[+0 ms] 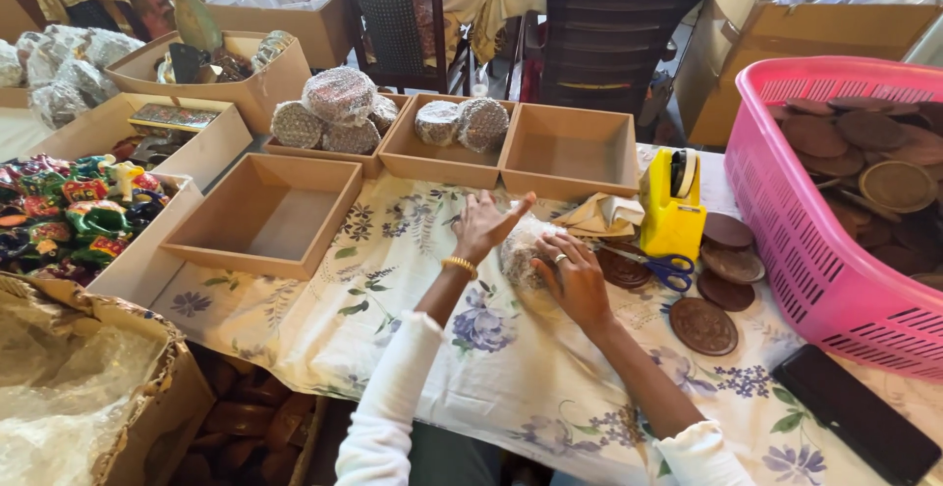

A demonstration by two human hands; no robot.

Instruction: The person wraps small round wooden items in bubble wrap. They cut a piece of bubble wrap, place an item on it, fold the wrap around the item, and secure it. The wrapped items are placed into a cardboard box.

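Note:
My right hand (575, 275) presses down on a round item wrapped in bubble wrap (523, 247) on the floral tablecloth (393, 319). My left hand (488, 224) hovers just left of the bundle, fingers spread and thumb lifted, touching its edge. A gold bangle sits on my left wrist and a ring on a right finger. Most of the bundle is hidden under my right hand.
Open brown trays (265, 213) (572, 149) stand behind; two hold wrapped bundles (339, 108). A yellow tape dispenser (673, 201), blue scissors (668, 270), brown discs (703, 325), a pink basket (786, 211) and a black phone (855, 412) lie right. Painted figures (79, 211) fill a left box.

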